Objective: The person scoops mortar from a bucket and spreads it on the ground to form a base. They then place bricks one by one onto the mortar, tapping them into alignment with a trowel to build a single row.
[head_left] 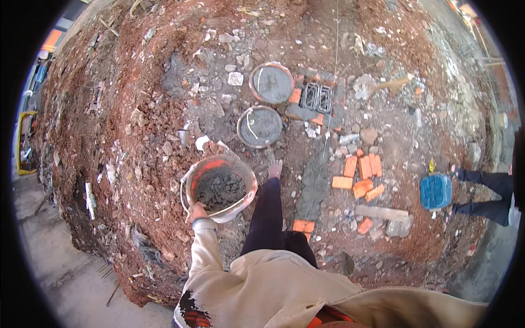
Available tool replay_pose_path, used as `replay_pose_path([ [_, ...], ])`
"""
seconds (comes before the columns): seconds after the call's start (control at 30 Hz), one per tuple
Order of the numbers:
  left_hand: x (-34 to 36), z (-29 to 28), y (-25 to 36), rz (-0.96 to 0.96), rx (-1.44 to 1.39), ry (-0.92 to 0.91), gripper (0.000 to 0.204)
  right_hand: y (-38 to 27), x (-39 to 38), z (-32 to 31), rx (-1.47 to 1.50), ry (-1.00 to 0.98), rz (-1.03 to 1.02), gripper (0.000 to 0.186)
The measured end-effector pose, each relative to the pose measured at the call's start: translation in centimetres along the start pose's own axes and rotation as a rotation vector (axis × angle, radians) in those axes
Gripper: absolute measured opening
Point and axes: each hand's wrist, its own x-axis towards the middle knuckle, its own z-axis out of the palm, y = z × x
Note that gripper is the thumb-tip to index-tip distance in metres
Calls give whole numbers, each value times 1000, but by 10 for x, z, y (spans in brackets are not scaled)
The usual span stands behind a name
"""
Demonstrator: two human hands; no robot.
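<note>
Clamping bucket (pixel 244 174) rim at its 7 o'clock with left hand (pixel 198 212); can't see right hand, can't tell its state. Have bucket at 8 o'clock in view, probably heavy with thick mortar (pixel 220 189), best held by opposite rim edges; bricks (pixel 350 165) at 3 o'clock.

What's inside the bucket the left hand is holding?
A grey, lumpy, mortar-like mix lies inside the bucket, below its rim. It covers the bottom, so anything beneath can't be seen.
</note>
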Motion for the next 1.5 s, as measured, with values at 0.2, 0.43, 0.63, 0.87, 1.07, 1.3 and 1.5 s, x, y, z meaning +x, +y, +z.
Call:
replay_pose_path([
  [0.2, 212, 81, 28, -3, -236, -242, 28, -179, 137, -136, 235, 25, -170, 15],
  [0.43, 304, 213, 237, 29, -496, -337, 27, -305, 305, -236, 59, 194, -509, 16],
  [0.63, 366, 298, 342, 125, -1050, -537, 20, -392, 298, -195, 244, -16, -389, 18],
  [0.87, 434, 437, 331, 137, -714, -317, 33, -295, 334, -112, -430, -2, -659, 25],
  [1.07, 378, 426, 301, 30, -495, -529, 80, -314, 265, -86, -123, -108, -206, 27],
  [1.3, 112, 456, 99, -96, -40, -832, 106, -308, 186, -54, 500, -141, 113, 16],
  [1.5, 80, 507, -16, -206, -190, -575, 44, -152, 109, 27, 363, 51, 153, 16],
])
